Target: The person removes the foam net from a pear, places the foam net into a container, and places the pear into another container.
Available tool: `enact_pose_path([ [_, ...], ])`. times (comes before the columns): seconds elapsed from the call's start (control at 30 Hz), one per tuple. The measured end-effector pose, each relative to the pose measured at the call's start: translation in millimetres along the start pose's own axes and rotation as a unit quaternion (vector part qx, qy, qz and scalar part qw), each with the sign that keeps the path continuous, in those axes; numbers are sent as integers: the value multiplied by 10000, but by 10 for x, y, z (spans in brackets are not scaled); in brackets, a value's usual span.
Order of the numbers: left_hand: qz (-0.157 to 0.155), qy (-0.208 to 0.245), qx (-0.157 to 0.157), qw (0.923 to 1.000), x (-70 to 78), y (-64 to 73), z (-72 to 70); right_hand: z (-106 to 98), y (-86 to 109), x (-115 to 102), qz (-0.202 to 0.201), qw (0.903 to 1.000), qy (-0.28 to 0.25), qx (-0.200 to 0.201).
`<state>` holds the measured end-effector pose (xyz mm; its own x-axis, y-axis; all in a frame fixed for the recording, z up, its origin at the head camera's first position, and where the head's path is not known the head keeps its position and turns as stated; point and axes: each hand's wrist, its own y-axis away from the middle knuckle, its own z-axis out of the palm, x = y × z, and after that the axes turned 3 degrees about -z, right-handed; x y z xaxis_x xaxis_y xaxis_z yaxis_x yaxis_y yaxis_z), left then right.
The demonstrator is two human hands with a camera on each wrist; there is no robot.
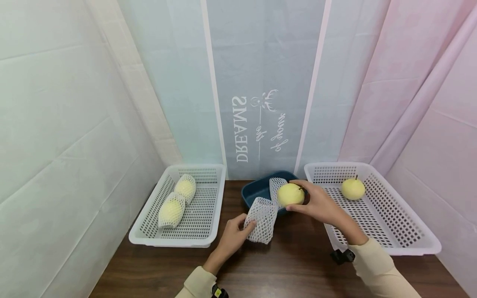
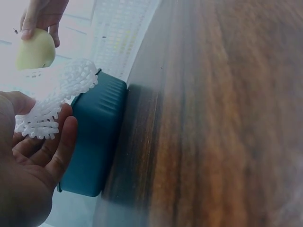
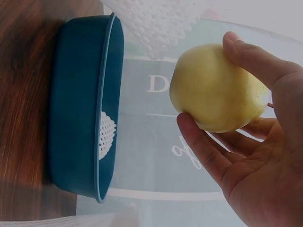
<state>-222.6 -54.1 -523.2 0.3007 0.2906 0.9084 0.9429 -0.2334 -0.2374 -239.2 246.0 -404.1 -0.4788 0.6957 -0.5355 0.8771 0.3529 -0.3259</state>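
Observation:
My left hand (image 1: 232, 237) pinches a white foam net sleeve (image 1: 263, 221) between thumb and fingers, above the table in front of the teal bin. In the left wrist view the foam net sleeve (image 2: 52, 97) hangs loosely across the fingers. My right hand (image 1: 316, 203) grips a yellow pear (image 1: 290, 195) by its sides, just right of the sleeve and over the bin. In the right wrist view the pear (image 3: 215, 87) is held by thumb and fingertips, its stem toward the palm. Another foam net (image 3: 107, 136) rests inside the teal bin (image 3: 78, 104).
At left, a white basket (image 1: 171, 241) contains two pears in foam nets (image 1: 172, 212). The white basket (image 1: 413, 249) at right has one bare pear (image 1: 352, 189). Both stand on the dark wooden table (image 1: 261, 273), with a printed curtain (image 1: 261, 62) behind.

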Motion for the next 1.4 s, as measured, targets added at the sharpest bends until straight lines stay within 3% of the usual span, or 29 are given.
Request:
enact_pose_path([
  [0.83, 139, 137, 119, 9997, 91, -211, 84, -210, -79, 113, 309, 9995, -114, -14],
  [1.4, 284, 179, 259, 9991, 149, -337, 130, -402, -128, 245, 605, 9980, 151, -72],
])
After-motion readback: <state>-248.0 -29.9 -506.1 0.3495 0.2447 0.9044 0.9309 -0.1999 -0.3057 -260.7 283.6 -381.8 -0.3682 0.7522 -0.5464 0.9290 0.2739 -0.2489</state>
